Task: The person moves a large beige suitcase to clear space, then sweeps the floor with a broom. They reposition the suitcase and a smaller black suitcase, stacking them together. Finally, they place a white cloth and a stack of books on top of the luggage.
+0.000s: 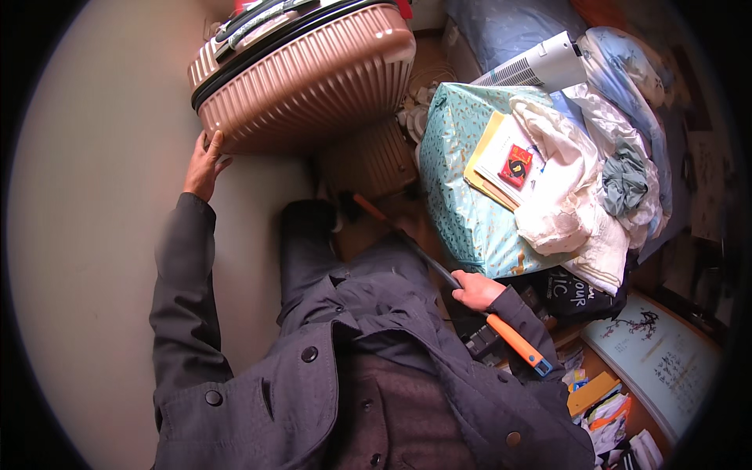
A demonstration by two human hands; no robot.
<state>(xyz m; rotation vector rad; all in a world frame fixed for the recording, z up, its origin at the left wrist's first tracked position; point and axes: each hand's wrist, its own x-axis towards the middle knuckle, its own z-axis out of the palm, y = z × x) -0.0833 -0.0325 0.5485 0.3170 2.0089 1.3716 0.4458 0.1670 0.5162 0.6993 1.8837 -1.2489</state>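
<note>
My left hand (207,161) touches the lower left corner of a rose-gold ribbed hard-shell suitcase (311,82), its fingers spread against the shell. The suitcase sits tilted above a second ribbed case (370,155), which is in shadow. In my right hand (479,290) is a long dark pole (427,258) with an orange grip (514,339) and a blue end cap. It slants down toward the floor between my legs, with another orange section near its far end. What that end carries is too dark to make out.
A pale wall (88,235) runs along my left. At right, a teal patterned storage bag (455,194) bears papers, a red packet (517,166) and white cloth (558,176). Behind it lies a white vented appliance (534,61). A framed picture (658,346) leans lower right beside stuffed small items.
</note>
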